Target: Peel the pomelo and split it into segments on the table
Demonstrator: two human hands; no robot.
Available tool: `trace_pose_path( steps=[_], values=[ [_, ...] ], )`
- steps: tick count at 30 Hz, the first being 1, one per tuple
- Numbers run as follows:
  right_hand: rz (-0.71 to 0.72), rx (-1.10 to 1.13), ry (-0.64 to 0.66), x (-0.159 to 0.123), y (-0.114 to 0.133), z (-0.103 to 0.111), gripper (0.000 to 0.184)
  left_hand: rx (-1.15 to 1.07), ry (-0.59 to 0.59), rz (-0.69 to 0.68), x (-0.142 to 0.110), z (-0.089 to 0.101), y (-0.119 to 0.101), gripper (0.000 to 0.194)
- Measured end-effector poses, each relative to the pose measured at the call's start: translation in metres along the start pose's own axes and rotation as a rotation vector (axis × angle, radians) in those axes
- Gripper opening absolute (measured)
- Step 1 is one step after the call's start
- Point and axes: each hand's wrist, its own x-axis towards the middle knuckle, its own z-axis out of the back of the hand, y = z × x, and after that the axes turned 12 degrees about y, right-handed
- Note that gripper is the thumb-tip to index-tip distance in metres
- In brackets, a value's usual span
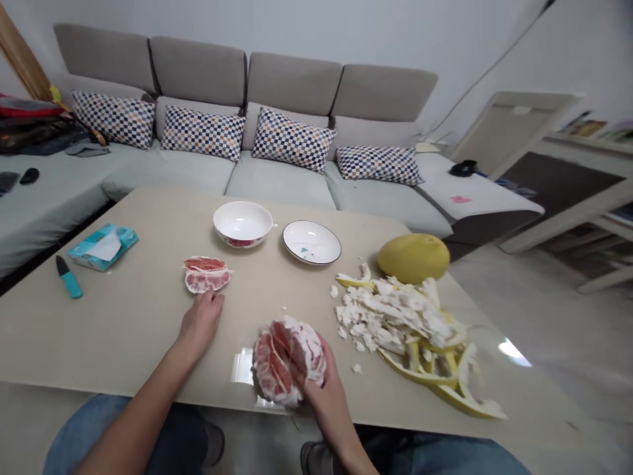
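My right hand is wrapped round a large peeled pomelo at the table's near edge. The pomelo has white pith outside and a deep split showing pink flesh. My left hand rests on the table with its fingers curled, at the near edge of a pomelo piece with its pink flesh facing up. Its fingertips are hidden beneath the hand. Further back stand a white bowl with a red pattern on its side and a dark-rimmed white plate.
On the right lie torn white pith and curved yellow peel strips, with a whole yellow pomelo behind. At the left are a turquoise tissue pack and a knife with a turquoise part. A grey sofa stands beyond the table.
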Motion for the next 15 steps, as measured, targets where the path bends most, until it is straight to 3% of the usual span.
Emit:
trace_pose_path(
  steps=[5,8,11,15],
  values=[
    [0.078,-0.071,0.141,-0.014,-0.007,-0.014,0.057,-0.210,-0.066,-0.061,-0.001,0.003,-0.003,0.015],
    [0.106,-0.083,0.134,-0.016,-0.008,-0.017,0.052,-0.374,-0.078,-0.102,0.004,0.013,-0.026,0.016],
    [0.139,-0.070,0.117,-0.016,-0.012,-0.018,0.051,-0.522,-0.041,-0.191,0.018,0.024,-0.076,0.018],
    [0.155,-0.123,0.046,-0.019,-0.022,-0.019,0.056,-0.646,0.111,-0.355,0.042,0.025,-0.168,0.020]
  ],
)
